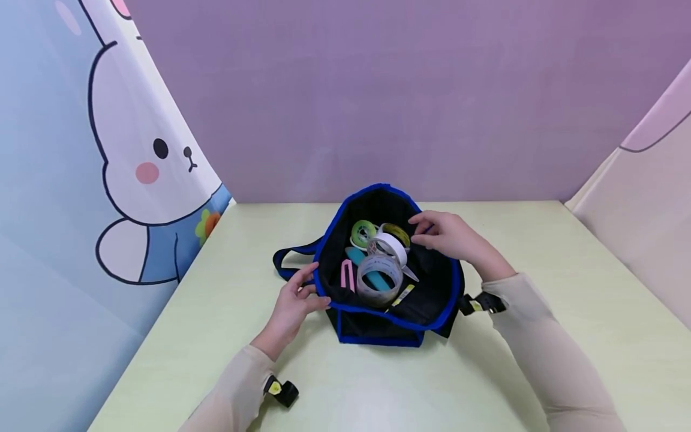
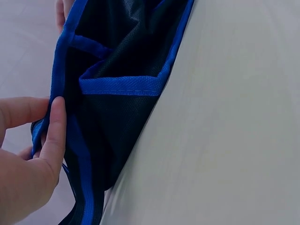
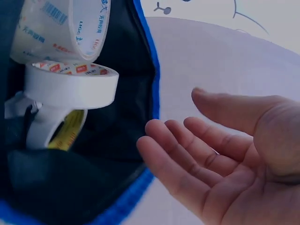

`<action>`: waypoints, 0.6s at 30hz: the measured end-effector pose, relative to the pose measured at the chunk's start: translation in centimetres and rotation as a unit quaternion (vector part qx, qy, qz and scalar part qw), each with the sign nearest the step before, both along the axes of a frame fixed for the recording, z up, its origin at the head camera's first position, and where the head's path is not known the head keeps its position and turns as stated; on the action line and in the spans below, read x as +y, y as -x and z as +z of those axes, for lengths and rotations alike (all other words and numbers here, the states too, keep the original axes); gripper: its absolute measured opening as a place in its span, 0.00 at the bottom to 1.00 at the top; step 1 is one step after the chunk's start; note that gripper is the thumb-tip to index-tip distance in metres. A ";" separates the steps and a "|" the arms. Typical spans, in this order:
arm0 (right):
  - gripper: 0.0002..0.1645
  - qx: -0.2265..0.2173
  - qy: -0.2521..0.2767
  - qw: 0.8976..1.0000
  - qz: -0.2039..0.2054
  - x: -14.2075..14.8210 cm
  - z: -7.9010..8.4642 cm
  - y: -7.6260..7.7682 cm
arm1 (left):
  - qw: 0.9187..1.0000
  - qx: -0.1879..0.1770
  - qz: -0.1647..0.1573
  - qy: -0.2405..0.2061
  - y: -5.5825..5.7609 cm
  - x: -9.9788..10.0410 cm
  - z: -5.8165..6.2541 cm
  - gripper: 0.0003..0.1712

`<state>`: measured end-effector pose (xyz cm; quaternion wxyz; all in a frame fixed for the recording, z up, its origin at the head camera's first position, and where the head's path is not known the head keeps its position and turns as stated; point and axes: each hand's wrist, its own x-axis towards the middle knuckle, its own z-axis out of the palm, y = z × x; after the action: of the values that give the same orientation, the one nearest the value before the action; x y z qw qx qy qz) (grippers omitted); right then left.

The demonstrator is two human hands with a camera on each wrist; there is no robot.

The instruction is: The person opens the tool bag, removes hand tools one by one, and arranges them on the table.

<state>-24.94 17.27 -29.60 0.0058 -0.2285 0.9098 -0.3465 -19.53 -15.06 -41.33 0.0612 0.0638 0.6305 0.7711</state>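
Note:
A black bag with blue trim (image 1: pixel 372 315) stands wide-mouthed on the table. My left hand (image 1: pixel 288 309) pinches its left rim between thumb and fingers, as the left wrist view also shows. Beside the right rim, my right hand (image 1: pixel 450 237) holds nothing; its fingers are spread and gently bent in the right wrist view. Inside lie a wide clear tape roll (image 1: pixel 372 298), a white tape roll (image 3: pixel 70 89), a green tape roll (image 1: pixel 357 228) and a yellow-lined roll (image 3: pixel 71 131). A pink U-shaped item (image 1: pixel 344 276) and a teal item (image 1: pixel 353 255) lie near them.
The bag's strap (image 1: pixel 281 255) loops out to the left on the pale table (image 1: pixel 189 336). A front pocket (image 1: pixel 378 330) faces me. A purple backdrop (image 1: pixel 378 90) rises behind the table, with a printed rabbit curtain (image 1: pixel 140 120) on the left.

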 end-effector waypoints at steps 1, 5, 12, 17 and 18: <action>0.23 -0.007 0.007 1.000 0.000 -0.3 -0.1 0.4 | 1.000 0.002 -0.002 0.001 0.0 0.0 0.0 0.43; 0.23 -0.039 0.033 0.999 -0.001 -1.2 -1.0 2.1 | 1.000 0.002 -0.002 0.004 0.0 0.1 0.2 0.43; 0.23 -0.093 0.046 0.995 -0.008 -1.8 -3.4 3.8 | 1.000 -0.004 -0.005 0.002 -0.2 0.2 0.2 0.43; 0.20 -0.129 0.058 0.990 -0.017 -1.8 -4.4 4.1 | 1.000 -0.005 -0.005 0.001 -0.3 0.2 0.1 0.43; 0.20 -0.137 0.061 0.989 -0.018 -1.8 -4.5 4.1 | 1.000 -0.004 -0.003 0.001 -0.3 0.2 0.1 0.43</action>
<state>-29.07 15.47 -34.07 0.1103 -0.1623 0.8817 -0.4290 -19.19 -14.87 -41.23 0.0666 0.0626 0.6305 0.7708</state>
